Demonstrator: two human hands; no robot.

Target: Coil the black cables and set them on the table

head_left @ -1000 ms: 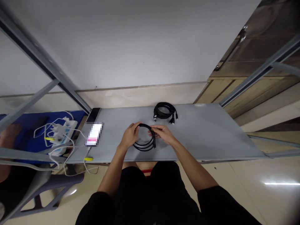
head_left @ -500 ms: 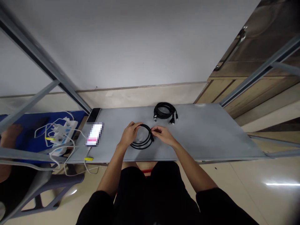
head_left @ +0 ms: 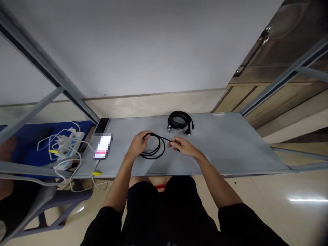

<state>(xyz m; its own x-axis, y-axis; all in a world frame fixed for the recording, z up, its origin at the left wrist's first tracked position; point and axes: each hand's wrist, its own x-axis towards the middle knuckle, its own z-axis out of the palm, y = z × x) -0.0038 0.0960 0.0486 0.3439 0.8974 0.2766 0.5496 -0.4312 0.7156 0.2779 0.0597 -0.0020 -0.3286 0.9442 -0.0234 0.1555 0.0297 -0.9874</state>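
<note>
A black cable (head_left: 163, 150) lies in loose loops between my hands, over the grey table (head_left: 225, 147). My left hand (head_left: 138, 144) is closed on the left side of the loops, thumb and fingers pinching them. To the right, my right hand (head_left: 182, 146) grips one end of the same cable, which runs straight from the top of the loops to its fingers. Behind my hands, a second coiled bundle of black cable (head_left: 180, 120) rests on the table with its connectors at the near side.
A lit phone (head_left: 103, 147) and a dark flat object (head_left: 101, 125) are at the table's left end. Beyond them, a white power strip (head_left: 69, 150) with white cords sits on a blue surface. Metal posts rise at both sides; a person's blurred arm shows at far left.
My right hand has moved right, drawing the cable's end away from the loops. My left hand has shifted slightly left, and the loops look looser.
</note>
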